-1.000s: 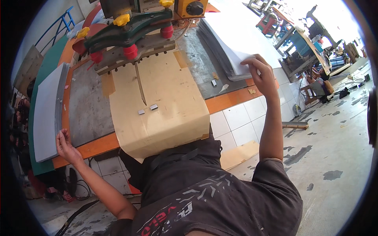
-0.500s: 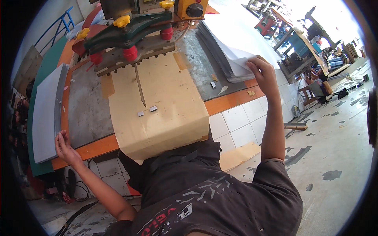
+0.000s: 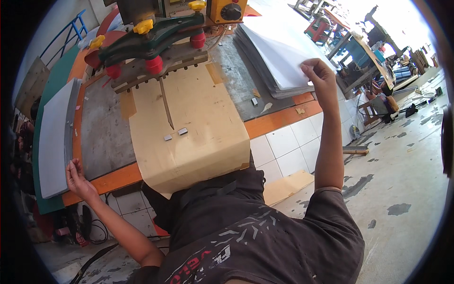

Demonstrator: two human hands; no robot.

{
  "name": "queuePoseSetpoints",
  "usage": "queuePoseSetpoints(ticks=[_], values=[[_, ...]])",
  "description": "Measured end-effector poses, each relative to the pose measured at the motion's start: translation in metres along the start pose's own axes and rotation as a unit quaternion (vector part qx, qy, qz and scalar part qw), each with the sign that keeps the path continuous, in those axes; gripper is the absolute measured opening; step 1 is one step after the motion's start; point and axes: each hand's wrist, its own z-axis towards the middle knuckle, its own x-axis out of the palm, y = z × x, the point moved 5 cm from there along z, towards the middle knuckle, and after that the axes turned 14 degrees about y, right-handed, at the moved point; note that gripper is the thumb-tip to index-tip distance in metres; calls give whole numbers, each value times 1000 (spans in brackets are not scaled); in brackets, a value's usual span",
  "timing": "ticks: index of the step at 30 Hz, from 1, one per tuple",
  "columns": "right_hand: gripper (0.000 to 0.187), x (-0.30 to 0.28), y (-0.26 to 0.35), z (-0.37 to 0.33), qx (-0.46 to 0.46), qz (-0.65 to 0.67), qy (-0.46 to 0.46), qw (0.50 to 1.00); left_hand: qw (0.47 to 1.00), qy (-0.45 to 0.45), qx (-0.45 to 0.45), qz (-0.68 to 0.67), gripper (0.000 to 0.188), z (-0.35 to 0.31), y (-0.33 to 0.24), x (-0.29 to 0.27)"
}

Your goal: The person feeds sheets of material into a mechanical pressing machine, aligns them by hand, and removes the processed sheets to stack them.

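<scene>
My right hand [image 3: 322,78] is closed in a pinch, thumb and forefinger on the edge of a white sheet [image 3: 288,57] on the right-hand stack. My left hand [image 3: 81,181] rests at the near right corner of the left stack of pale sheets [image 3: 53,156]. Its fingers are curled together, and whatever lies between them is too small to tell. Between my hands, a tan board [image 3: 189,113] lies under the press and bends down over the table's front edge. Two small blocks [image 3: 183,131] and a thin pointed strip [image 3: 166,104] are on it.
A machine head with a dark green bracket [image 3: 156,40], red rubber feet and yellow knobs stands over the far end of the board. An orange control box [image 3: 227,12] sits beside it. The grey metal table has an orange edge [image 3: 265,124]. Another tan sheet [image 3: 288,187] lies lower down.
My right hand has moved a little right and up, and the curled corner of the white sheet looks flatter. My left hand has barely moved.
</scene>
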Motion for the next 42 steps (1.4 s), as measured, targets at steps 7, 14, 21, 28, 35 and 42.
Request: queuePoseSetpoints(ticks=[7, 14, 21, 28, 35, 42], values=[[29, 13, 29, -2, -112, -199, 22, 973, 1000, -5, -4, 0, 20, 0, 2, -1], [22, 27, 36, -14, -95, -297, 165, 936, 1000, 5, -9, -2, 19, 0, -1, 1], [22, 31, 35, -20, -75, -325, 153, 930, 1000, -3, -7, 4, 21, 1, -1, -1], [18, 18, 35, -7, -77, -295, 109, 946, 1000, 3, -9, 1, 21, 1, 0, -1], [25, -16, 38, 31, -17, -262, 164, 951, 1000, -10, -22, -6, 20, 1, 3, -3], [34, -45, 34, 58, 3, -232, 211, 949, 1000, -10, -11, -5, 20, 2, 4, -6]])
